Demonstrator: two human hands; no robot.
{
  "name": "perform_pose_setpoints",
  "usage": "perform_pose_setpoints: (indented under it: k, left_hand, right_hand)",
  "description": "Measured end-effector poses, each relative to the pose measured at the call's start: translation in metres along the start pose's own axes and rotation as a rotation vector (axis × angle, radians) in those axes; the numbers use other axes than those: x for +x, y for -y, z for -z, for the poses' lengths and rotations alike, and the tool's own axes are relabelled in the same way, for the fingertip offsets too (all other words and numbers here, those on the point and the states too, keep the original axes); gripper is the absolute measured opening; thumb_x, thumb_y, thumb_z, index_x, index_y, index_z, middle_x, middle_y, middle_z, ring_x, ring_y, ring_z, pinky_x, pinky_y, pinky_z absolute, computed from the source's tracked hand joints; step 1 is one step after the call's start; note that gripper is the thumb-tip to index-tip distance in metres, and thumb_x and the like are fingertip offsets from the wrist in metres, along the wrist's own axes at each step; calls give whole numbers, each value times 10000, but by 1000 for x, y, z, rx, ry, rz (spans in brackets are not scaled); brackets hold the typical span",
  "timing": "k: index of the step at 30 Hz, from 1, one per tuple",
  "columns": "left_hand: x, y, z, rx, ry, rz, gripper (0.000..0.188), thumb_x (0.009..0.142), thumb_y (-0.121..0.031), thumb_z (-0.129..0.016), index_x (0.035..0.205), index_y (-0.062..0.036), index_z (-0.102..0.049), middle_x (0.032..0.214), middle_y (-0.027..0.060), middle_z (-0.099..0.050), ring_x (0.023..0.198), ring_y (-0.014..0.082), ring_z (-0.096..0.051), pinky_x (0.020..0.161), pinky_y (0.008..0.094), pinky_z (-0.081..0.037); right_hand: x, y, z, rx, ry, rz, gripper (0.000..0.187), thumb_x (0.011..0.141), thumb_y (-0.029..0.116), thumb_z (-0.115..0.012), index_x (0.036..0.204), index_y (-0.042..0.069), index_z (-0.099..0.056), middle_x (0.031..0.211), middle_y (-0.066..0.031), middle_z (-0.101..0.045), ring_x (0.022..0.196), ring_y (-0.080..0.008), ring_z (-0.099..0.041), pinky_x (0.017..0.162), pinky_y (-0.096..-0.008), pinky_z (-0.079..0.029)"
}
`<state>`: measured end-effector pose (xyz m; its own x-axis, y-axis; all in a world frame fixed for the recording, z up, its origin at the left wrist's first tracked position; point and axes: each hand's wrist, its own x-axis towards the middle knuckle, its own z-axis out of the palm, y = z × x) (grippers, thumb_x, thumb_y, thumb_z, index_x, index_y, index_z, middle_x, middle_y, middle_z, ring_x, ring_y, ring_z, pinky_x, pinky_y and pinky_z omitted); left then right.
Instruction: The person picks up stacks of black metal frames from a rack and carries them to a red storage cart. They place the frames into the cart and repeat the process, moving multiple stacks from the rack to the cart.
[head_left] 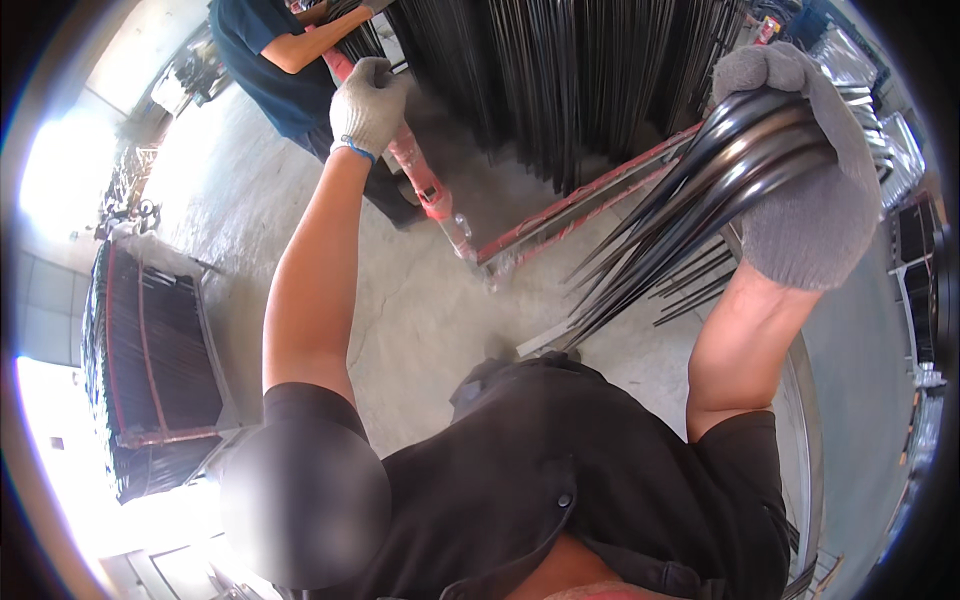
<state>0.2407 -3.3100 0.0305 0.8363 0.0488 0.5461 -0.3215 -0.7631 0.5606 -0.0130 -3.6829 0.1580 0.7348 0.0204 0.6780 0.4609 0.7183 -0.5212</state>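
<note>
My right hand (815,215), in a grey knit glove, is raised at the right and wrapped round a bundle of glossy black metal rods (735,165). The rods slant from the hand down toward the floor in front of me. My left hand (370,108), in an off-white knit glove, is held out in front with its fingers curled closed. It overlaps a red rack frame (430,190) in the view. Whether it touches the frame or holds anything small is hidden.
Many long black rods (560,90) hang upright within the red frame ahead. A co-worker in a dark shirt (250,60) stands at the far left of it. Another rack of black rods (160,340) stands at left. More loose rods (695,285) lie low beyond my right arm.
</note>
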Motion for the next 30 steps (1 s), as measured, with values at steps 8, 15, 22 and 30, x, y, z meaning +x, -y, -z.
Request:
perform_pose_setpoints:
  k: [8,15,22,30]
  left_hand:
    - [35,76,-53,53,312,31,466,938,-345,-726,1325,-91,-777,1228,190,-828,1196,387,-777,1058,455,-596]
    - [23,85,-60,-97,314,91,419,942,-289,-665,1277,-86,-814,1192,226,-824,1177,402,-776,1069,460,-589]
    - [20,99,-69,-173,231,70,291,916,-233,-690,1130,-116,-850,1041,214,-807,1027,402,-786,957,472,-625]
    - [18,94,-68,-102,225,116,275,876,-176,-707,1094,-99,-856,1039,191,-812,1009,363,-784,952,447,-617]
  right_hand:
    - [43,-68,-35,4,-56,-125,355,1025,50,-606,1320,-102,-482,1075,-75,-493,1024,-206,-526,940,-381,-492]
    - [69,-143,-37,151,-230,-288,333,980,15,-664,1272,37,-506,1020,-36,-501,937,-177,-542,867,-370,-479]
    - [83,-213,-16,259,-316,-444,329,935,40,-740,1244,100,-646,960,-25,-620,896,-201,-632,836,-418,-522]
    - [93,-249,31,400,-335,-755,372,896,12,-753,1246,94,-658,1000,-62,-682,876,-231,-667,827,-462,-557]
